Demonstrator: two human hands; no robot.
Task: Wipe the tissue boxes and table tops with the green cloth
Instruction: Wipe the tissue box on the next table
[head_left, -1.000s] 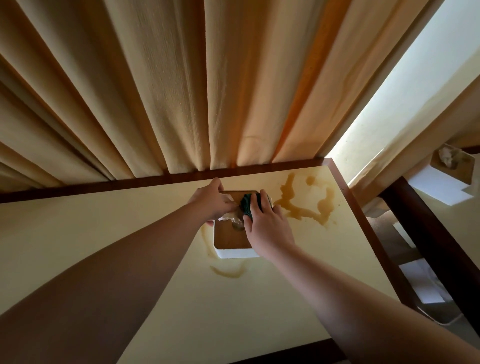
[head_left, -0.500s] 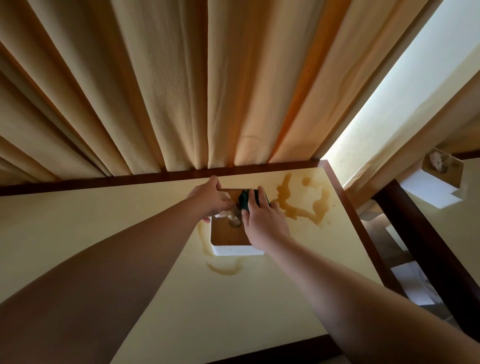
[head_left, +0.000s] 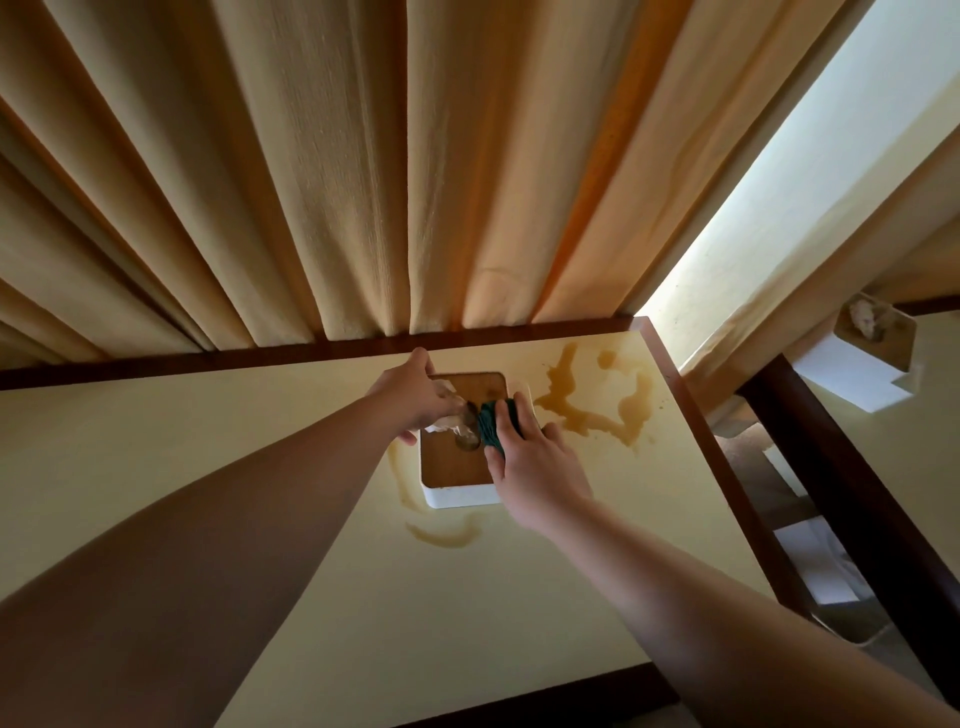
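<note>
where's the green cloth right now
In the head view the green cloth lies on the wooden lid of the tissue box, at its right edge, pressed under the right hand, with the brown spill just to its right.

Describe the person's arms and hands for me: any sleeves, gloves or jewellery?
Both arms are bare from as far up as the head view reaches down to the fingers: no sleeves, no gloves. The left hand and right hand show no rings, and neither wrist carries a watch or bracelet. Nails look short and unpainted, though they are small in the view.
</note>
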